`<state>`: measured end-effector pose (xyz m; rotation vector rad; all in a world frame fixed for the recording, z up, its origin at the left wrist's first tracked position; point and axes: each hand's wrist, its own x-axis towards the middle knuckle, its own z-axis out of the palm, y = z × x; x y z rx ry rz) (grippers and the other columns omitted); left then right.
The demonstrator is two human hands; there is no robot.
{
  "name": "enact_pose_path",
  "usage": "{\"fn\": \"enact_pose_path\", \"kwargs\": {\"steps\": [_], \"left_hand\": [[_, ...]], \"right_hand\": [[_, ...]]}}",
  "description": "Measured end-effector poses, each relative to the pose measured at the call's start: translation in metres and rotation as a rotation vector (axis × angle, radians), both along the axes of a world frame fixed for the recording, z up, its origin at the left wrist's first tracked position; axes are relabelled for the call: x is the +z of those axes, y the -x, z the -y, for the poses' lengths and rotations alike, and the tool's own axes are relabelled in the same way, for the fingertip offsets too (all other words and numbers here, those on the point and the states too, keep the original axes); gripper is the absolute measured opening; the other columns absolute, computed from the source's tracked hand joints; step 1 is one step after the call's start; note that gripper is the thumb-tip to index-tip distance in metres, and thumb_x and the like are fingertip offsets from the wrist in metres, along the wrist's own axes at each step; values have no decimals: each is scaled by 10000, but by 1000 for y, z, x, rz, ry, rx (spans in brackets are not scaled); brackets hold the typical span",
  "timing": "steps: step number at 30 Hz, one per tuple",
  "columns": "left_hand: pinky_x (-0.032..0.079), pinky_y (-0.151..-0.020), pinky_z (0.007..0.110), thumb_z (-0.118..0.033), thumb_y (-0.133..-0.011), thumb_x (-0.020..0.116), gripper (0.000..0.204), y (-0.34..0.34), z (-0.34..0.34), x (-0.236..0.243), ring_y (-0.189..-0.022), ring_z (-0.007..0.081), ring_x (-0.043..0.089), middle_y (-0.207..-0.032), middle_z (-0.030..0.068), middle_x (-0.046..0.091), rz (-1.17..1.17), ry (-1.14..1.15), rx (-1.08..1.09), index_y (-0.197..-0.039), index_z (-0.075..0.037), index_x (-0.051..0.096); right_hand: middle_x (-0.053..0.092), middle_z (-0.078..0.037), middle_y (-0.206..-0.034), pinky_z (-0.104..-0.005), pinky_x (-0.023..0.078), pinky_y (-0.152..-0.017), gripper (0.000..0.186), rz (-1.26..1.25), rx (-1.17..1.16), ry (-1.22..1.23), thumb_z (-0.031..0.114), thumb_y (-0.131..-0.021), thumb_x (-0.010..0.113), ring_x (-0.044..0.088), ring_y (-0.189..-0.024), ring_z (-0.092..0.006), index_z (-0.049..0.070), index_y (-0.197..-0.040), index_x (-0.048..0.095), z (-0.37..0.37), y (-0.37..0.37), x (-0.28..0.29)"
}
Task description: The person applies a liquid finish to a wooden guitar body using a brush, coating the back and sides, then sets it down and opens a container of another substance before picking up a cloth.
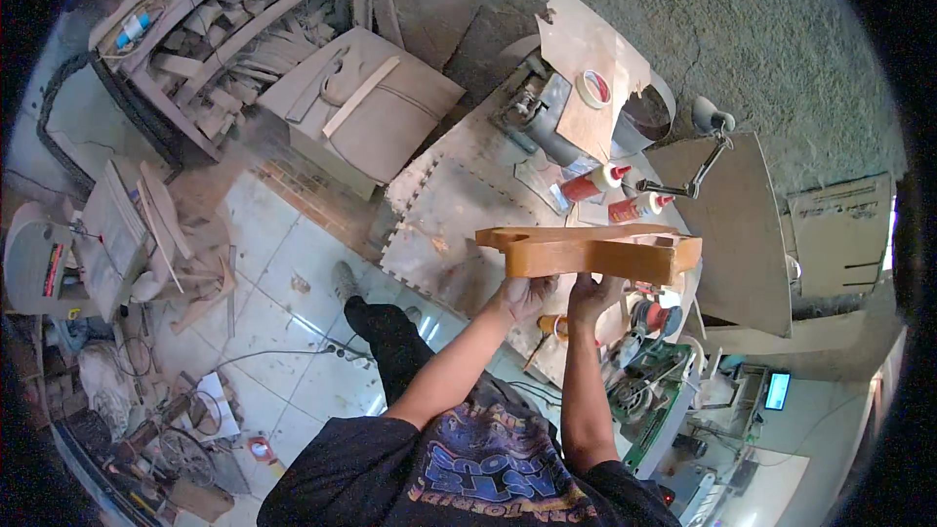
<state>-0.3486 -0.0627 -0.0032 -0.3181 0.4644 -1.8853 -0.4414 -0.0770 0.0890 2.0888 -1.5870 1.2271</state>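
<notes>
A honey-brown wooden guitar body point(586, 256), seen edge-on with a curved outline, is held up above the workbench. My left hand point(525, 295) grips its lower side near the left end, the fingers partly hidden beneath the wood. Farther right, my right hand point(593, 297) is closed on the same underside, its fingertips also mostly out of sight. Just beyond the wood lie two red-and-white glue bottles point(639, 207) with red tips. The workbench point(444, 200) under it is topped with a pale mat with toothed edges.
A roll of tape point(593, 89) rests on a thin board at the bench's far end. A jointed lamp point(717, 127) stands to the right. Nearer me are a green machine point(649, 381) and a lit screen point(777, 390). Shelves of wood offcuts point(234, 68) fill the far left. A cable point(293, 351) crosses the tiles.
</notes>
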Motion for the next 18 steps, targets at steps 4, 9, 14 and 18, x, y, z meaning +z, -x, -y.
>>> {"fn": "enact_pose_path", "kwargs": {"steps": [4,9,14,18], "left_hand": [[607,-681,364,-320,-942,545,335,2,1,-12,-810,191,678,-1001,62,660,-17,36,53,-1159,-65,528],[569,-704,330,-235,-910,581,215,-13,4,5,-793,176,649,-949,44,657,-29,-69,75,-1070,-91,590],[467,-810,298,-205,-917,506,220,-9,-6,49,-894,176,595,-938,65,625,525,-319,77,-1057,-57,589],[451,-864,289,-134,-913,545,245,-3,-28,66,-965,148,573,-1038,71,615,1029,-319,347,-1127,-18,576]], "right_hand": [[626,-157,-1116,-413,479,-873,338,176,125,-82,89,-741,761,582,-1043,-354,35,-1051,639,6,-4,-18],[636,-151,-985,-420,484,-798,313,53,112,16,16,-687,771,599,-922,-355,33,-970,640,16,-24,-10],[603,-124,-836,-382,476,-650,206,47,120,-4,-11,-698,741,583,-750,-295,22,-843,599,20,-32,-1],[605,-148,-855,-370,485,-635,206,125,134,-37,-27,-697,731,598,-741,-292,6,-854,603,16,-37,0]]}}
